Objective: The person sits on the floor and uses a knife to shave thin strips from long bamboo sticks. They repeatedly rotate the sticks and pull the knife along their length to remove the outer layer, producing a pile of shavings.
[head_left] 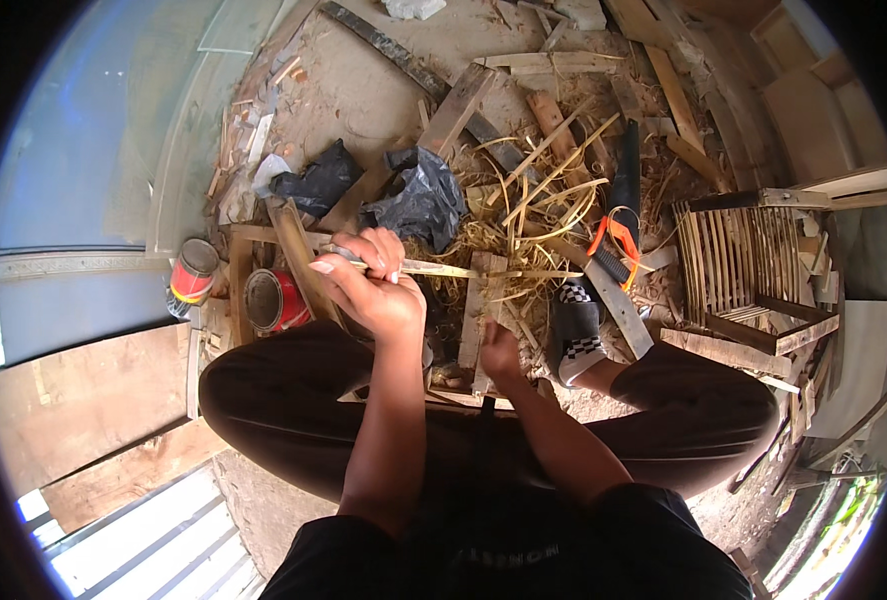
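Here I am, seated on the ground with my knees spread wide, left forearm (385, 430) standing almost straight ahead, wrist bent, left grip (388, 285) held out past my lap with the thumb toward the left. My right forearm (566, 440) slants inward from the right, and the right grip (500, 352) sits lower and closer to my body, knuckles curled.

Between my legs there's a wooden board (475, 305), right beside that right fist. Beyond it, a tangled heap of pale shavings (543, 205) crowds the floor, with a crumpled black plastic bag (418, 200) to its left. Over on the right, a saw (615, 250) with an orange-and-black handle lies close by my checked sock (581, 350), and farther out stands a slatted wooden crate (738, 255). Two red cans, the nearer can (281, 300) and the farther can (195, 270), hold the left side.

Now the grip! My left fingers are folded firmly round a thin, pale strip (443, 269), which runs out rightward across the board, its far end over by the shavings. My right fingers are curled tight; whether anything's inside them, I can't tell.
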Demonstrator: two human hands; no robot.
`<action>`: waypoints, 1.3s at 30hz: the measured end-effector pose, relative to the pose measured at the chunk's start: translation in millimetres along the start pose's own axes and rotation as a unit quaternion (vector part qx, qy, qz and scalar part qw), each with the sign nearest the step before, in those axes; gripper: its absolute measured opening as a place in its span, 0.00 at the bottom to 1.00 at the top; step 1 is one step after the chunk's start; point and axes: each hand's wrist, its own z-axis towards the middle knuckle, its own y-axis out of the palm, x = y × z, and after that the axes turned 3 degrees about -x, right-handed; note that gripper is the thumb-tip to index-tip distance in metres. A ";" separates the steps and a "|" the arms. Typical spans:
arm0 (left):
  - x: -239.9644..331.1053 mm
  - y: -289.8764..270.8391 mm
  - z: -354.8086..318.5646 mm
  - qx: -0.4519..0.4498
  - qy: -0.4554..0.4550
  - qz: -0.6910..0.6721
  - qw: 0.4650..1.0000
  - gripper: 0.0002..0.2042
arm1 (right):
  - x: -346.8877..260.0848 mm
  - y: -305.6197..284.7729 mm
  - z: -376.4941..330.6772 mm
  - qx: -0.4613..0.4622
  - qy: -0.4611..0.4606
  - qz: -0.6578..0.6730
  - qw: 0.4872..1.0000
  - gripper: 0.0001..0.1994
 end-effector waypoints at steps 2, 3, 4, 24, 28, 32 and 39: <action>-1.4 1.5 2.7 0.008 0.009 0.022 1.000 0.30 | 31.8 -5.6 6.9 -0.012 0.061 -0.091 0.994 0.28; -1.5 1.9 1.2 0.020 0.016 0.026 0.999 0.30 | 27.6 -4.4 4.8 -0.006 0.051 -0.074 0.996 0.28; -1.6 2.8 0.1 0.031 0.022 0.030 0.999 0.30 | 23.3 -2.6 2.6 0.001 0.043 -0.058 0.997 0.27; 6.0 -5.4 2.9 0.063 0.026 0.046 0.997 0.31 | 17.4 9.4 2.7 -0.016 0.043 0.028 0.999 0.27; 3.3 -7.6 -4.4 0.080 0.019 0.020 0.996 0.31 | 26.6 -5.1 10.7 -0.024 0.117 -0.012 0.993 0.31; 8.1 -10.4 -12.8 0.045 0.021 0.005 0.999 0.31 | -13.2 12.8 11.8 -0.001 0.040 0.104 0.994 0.32; 26.6 -29.1 -39.6 -0.015 0.032 -0.025 0.999 0.35 | 1.2 31.7 22.7 0.024 0.046 0.199 0.979 0.30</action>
